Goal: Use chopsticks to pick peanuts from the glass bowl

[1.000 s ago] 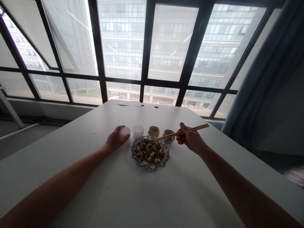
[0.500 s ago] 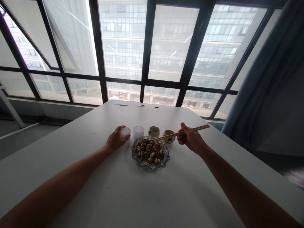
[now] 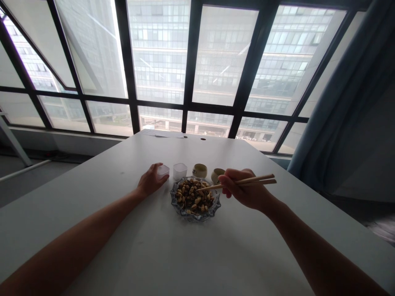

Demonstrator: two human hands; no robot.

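Observation:
My right hand grips a pair of wooden chopsticks, their tips over the nuts heaped in a scalloped glass bowl. Pale pistachio-like nuts lie mixed with darker seeds there. To the left, my left hand is closed around a small clear plastic cup, thumb and fingers on its sides. A second clear plastic cup stands just right of it. Behind the bowl are two cream teacups: one teacup in full view, the other teacup partly hidden by my right hand.
Everything stands on a long white table. Sheets of paper lie at its far end, near a dark round hole. Large windows rise beyond, with a blue curtain on the right.
My right hand has turned and come lower and nearer, now covering part of the right teacup. The chopstick tips have dropped slightly among the nuts. My left hand has stayed put.

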